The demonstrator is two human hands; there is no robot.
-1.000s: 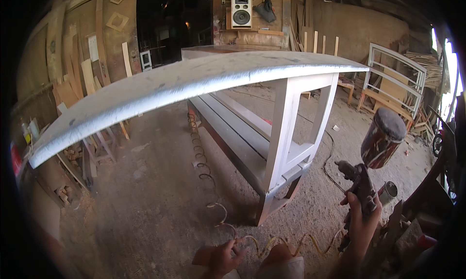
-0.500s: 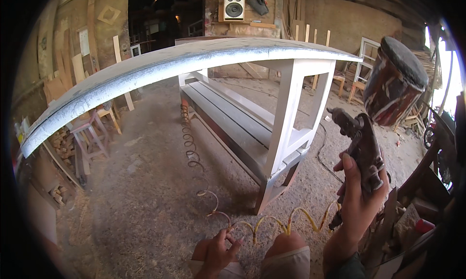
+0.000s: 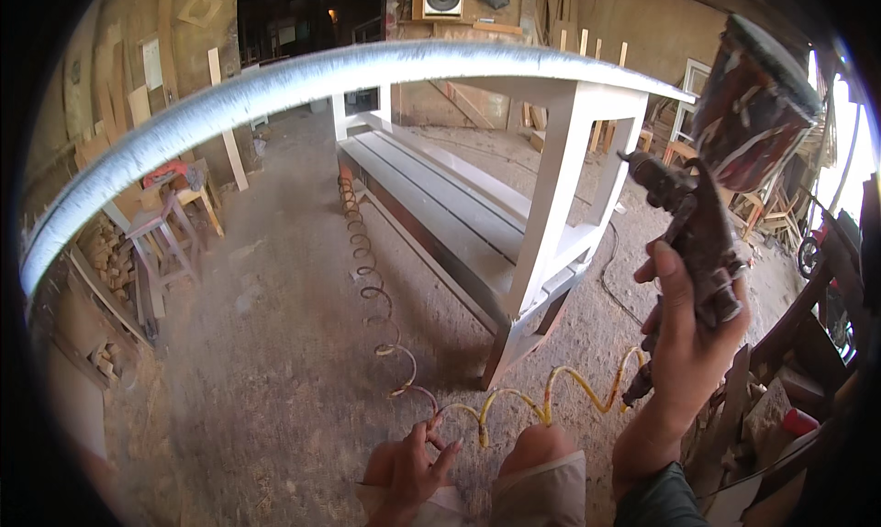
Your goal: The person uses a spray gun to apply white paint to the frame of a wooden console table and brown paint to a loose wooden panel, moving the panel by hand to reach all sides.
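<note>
And here's the widest thing first: a dusty, speckled floor (image 3: 257, 325), running ahead of both sets of fingers to a brown wall (image 3: 661, 32) well beyond them. Above it all, a long curved panel (image 3: 303, 87) sweeps across ahead of the fingertips, its near edge bright white with grey-blue streaks. Beneath it stands a slatted frame (image 3: 560, 188), left of the right fingers and ahead of the left ones: white uprights, pale slats, brown lower down. Scrap timber (image 3: 785, 399) crowds in to the right of the right fingers.

Now the right arm, in from the lower right, green-grey sleeve (image 3: 661, 501) at the forearm, wrist raised, and what a grip! The right hand (image 3: 693, 343) is wrapped around a spray gun (image 3: 693, 215), thumb upright along the body, fingers curled about the handle. The gun is dark and paint-caked, its nozzle facing left above the fingertips; a big cup (image 3: 757, 105), streaked brown, red and white, tilts above them.

Over to the left hand (image 3: 420, 472), low by the knees: thumb and forefinger pinch a coiled hose (image 3: 564, 373), yellowish and stained to their right, browner ahead of them.
</note>
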